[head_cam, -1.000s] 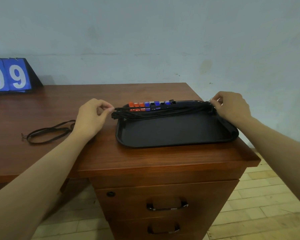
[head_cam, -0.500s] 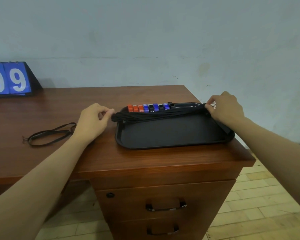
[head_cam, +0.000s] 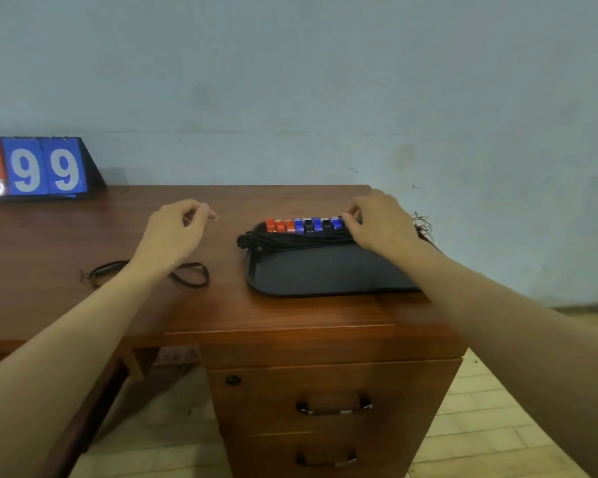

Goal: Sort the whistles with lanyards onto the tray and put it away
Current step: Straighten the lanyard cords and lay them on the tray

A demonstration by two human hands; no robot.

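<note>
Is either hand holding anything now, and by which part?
Left hand: nothing, fingers curled above the desk. Right hand: fingertips at the right end of the whistle row on the tray; a grip cannot be told.

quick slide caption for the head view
Right hand at the whistles lined along the black tray; left hand hovers near a loose lanyard.

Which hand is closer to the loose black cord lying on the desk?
Left. The left hand is just beyond the cord, its forearm crossing over it; the right hand is away at the whistles on the tray.
</note>
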